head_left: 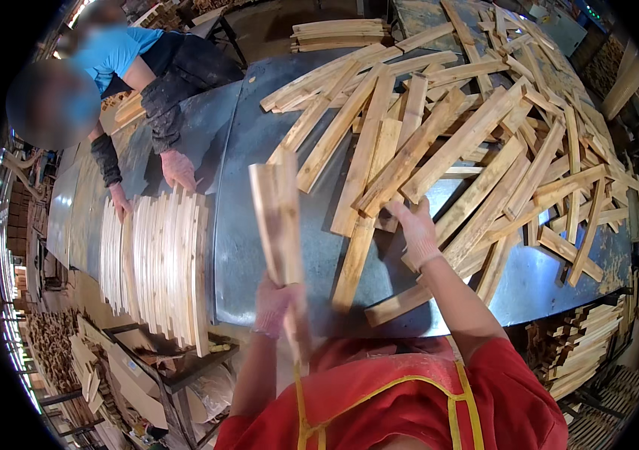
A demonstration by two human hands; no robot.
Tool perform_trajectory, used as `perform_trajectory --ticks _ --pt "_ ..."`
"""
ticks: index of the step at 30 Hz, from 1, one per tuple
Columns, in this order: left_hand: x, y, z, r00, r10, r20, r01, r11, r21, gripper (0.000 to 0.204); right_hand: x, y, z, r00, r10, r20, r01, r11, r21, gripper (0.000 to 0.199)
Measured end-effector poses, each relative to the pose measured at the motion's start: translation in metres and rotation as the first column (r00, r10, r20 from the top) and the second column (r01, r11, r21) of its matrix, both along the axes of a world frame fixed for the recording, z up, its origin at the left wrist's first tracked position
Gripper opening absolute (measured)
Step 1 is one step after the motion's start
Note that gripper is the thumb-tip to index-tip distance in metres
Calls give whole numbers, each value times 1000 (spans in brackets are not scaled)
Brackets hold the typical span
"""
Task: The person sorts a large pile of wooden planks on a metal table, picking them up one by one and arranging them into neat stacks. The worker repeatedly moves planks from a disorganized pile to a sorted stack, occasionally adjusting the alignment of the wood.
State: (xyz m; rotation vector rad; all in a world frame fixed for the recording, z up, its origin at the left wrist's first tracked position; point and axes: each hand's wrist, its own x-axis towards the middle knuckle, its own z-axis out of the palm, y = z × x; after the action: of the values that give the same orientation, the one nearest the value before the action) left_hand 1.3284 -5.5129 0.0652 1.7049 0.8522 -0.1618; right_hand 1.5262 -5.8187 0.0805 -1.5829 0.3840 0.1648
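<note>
My left hand (pixel 278 306), in a pale pink work glove, is closed around what look like two wooden slats (pixel 278 217), held together and tilted nearly upright near the table's front edge; motion blurs them a little. My right hand (pixel 414 229), gloved the same way, reaches into a loose heap of wooden slats (pixel 469 142). Its thumb and fingers close at the lower end of one wooden slat (pixel 417 154) in the heap. Part of that grip is hidden under the wood. Both hands are over the metal-topped table (pixel 248 255).
A co-worker in a blue shirt (pixel 120 52) leans over the table's left side, gloved hands (pixel 177 169) on a tight row of slats (pixel 165 262) overhanging the front edge. More slats are stacked beyond the table (pixel 338 34) and below it at right (pixel 582 349).
</note>
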Motion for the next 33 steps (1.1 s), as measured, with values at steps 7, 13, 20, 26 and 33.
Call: perform_trajectory --ticks 7,13,20,26,33 --pt "-33 128 -5 999 -31 22 5 665 747 80 48 34 -80 961 -229 -155 276 785 554 71" --pt "-81 186 -11 859 64 -508 500 111 859 79 -101 42 1 999 -5 -31 25 727 686 72" --pt "-24 99 45 783 -605 -143 524 518 676 87 -201 64 28 972 45 -232 -96 973 -212 90" --pt "27 -51 46 658 -750 -69 674 545 498 101 -218 24 24 999 -42 11 43 887 -459 77" --pt "49 -140 27 627 -715 -309 697 338 632 102 -271 -63 6 997 -77 -25 69 968 -243 70"
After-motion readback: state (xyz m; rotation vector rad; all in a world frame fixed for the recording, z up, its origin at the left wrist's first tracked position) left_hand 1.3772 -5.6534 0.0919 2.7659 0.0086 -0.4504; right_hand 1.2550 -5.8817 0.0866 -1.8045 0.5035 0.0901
